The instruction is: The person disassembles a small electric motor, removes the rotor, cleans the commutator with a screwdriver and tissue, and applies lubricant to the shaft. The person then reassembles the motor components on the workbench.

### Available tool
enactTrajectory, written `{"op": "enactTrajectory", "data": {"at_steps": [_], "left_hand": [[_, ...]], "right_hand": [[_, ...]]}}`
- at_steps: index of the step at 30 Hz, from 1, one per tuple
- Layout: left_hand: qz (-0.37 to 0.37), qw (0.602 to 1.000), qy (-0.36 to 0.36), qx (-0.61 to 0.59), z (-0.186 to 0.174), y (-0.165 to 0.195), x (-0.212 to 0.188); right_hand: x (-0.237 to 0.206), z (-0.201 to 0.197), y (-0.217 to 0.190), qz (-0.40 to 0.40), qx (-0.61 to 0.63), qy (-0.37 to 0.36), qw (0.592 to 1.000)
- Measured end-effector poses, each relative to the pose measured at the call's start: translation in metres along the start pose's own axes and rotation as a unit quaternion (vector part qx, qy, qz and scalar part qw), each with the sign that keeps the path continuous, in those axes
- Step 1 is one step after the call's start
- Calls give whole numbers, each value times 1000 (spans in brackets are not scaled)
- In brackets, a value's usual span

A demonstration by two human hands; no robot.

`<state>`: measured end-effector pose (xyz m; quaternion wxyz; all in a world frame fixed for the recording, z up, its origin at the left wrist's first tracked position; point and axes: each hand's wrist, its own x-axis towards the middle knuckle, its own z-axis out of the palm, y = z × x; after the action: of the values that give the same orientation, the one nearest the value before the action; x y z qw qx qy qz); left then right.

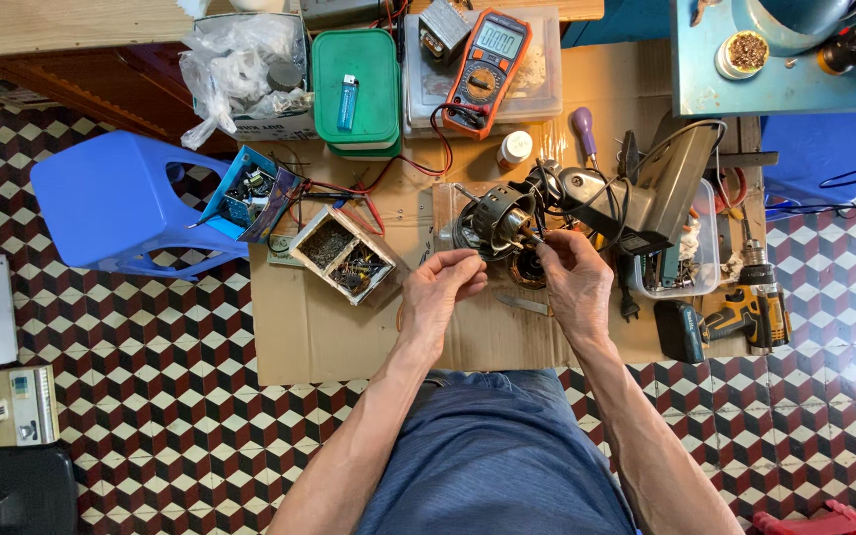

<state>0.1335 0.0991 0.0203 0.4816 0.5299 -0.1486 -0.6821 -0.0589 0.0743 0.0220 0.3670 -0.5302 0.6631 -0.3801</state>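
Motor stator [495, 223] sits on the cardboard [349, 327] just past both hands; right hand [575, 277] fingers pinch a wire end against it, left hand [443, 287] fingers curled nearly closed, mid-wiring, needs steady fine grip

Both forearms reach forward and angle in toward each other, bare to the elbows; left hand [440, 287] has fingers curled with thumb and fingertips pinched together. Right hand [575, 275] sits just beside it, fingers bunched in a similar pinch; wrists fairly straight.
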Motion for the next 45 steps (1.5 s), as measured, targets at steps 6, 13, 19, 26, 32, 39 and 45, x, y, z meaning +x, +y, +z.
{"op": "enactTrajectory", "data": {"at_steps": [6, 13, 19, 26, 32, 39, 45], "left_hand": [[176, 971, 14, 160, 13, 7, 46], [214, 948, -11, 237, 17, 1, 71], [188, 949, -14, 253, 17, 3, 70], [199, 941, -22, 274, 19, 11, 64], [178, 938, -11, 298, 22, 10, 60], [190, 938, -22, 291, 21, 9, 59], [176, 941, -5, 289, 20, 8, 61]], "right_hand": [[1, -1, -5, -81, -97, 22, 992], [1, 0, -4, 1, -15, 17, 1000], [3, 1, -4, 68, 79, -5, 995], [-1, 0, -5, -105, -101, 36, 989], [7, 0, 6, 113, 119, -7, 986], [11, 9, 10, 175, 214, 4, 961], [-3, -4, 2, -29, -25, -6, 999]]}}
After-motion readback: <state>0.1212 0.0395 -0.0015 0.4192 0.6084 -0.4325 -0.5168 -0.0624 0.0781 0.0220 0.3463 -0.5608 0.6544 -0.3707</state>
